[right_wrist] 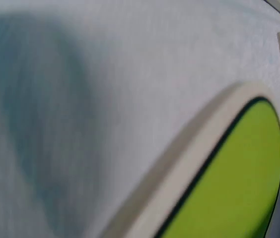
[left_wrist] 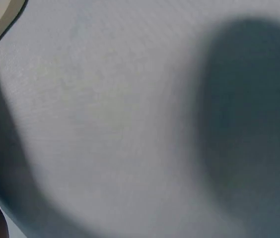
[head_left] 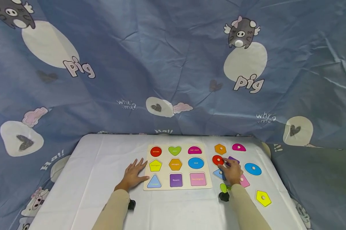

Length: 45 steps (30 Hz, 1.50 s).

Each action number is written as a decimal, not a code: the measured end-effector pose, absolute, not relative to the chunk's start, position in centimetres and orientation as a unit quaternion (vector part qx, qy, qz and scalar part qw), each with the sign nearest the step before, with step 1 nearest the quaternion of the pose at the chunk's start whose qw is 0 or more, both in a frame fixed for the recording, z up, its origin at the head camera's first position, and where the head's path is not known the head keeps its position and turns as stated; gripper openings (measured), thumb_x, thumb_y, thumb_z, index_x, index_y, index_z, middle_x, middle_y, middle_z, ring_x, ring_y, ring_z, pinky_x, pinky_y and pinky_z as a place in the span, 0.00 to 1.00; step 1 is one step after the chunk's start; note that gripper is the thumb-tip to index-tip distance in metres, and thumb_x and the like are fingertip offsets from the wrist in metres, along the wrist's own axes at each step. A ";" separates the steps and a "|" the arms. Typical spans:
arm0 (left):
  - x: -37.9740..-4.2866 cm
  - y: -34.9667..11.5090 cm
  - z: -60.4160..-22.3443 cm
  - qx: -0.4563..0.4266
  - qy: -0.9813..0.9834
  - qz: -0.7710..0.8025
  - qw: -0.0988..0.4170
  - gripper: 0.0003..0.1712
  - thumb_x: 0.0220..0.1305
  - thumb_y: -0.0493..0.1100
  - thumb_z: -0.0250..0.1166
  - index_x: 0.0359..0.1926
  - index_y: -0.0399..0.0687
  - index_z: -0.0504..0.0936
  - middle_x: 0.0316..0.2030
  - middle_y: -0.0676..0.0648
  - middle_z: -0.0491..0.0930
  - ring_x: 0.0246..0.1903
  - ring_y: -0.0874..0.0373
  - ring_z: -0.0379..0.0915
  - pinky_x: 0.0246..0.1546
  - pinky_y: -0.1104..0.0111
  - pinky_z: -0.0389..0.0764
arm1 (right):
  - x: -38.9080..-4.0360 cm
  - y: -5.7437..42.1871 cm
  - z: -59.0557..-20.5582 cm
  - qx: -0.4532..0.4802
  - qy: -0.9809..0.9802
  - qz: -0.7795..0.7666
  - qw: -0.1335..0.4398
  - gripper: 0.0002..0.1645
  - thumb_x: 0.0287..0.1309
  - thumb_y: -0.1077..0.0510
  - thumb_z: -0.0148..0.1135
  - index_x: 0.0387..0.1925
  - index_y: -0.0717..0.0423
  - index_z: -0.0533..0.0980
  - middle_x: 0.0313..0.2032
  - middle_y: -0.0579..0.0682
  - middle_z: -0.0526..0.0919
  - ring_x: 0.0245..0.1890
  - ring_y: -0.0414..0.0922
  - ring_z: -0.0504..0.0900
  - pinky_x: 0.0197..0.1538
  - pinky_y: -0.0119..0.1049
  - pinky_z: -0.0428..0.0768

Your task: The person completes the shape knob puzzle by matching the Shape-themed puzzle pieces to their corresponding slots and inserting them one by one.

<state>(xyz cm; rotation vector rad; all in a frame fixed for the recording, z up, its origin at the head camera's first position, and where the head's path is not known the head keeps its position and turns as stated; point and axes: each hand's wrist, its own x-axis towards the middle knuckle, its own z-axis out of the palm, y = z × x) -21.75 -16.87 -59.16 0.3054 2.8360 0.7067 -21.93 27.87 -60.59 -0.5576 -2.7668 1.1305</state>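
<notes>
The board (head_left: 164,156) is a pale, flat rectangle, its longer sides running left to right, face up. Nine coloured shapes fill it in three rows, each bearing a small word: red circle, green heart and magenta half-round on the far row; yellow pentagon, orange hexagon and blue oval in the middle; blue triangle, purple square and pink rectangle nearest. The red disc (head_left: 216,160), round and pale-rimmed with a light central spot, sits face up just right of the board.

Beyond the fingers (head_left: 139,164) I saw a creased blue pig-print fabric backdrop (head_left: 161,48); beneath them, a white tablecloth (head_left: 173,209) spread to both sides.
</notes>
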 end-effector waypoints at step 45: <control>-21.5 -17.0 -60.2 0.078 0.953 0.276 0.100 0.43 0.56 0.51 0.69 0.71 0.50 0.63 0.73 0.42 0.53 0.74 0.40 0.35 0.70 0.44 0.35 | -23.5 25.5 -59.8 -0.206 -0.905 0.363 0.086 0.14 0.62 0.58 0.63 0.45 0.64 0.80 0.39 0.61 0.76 0.47 0.59 0.69 0.52 0.62 0.55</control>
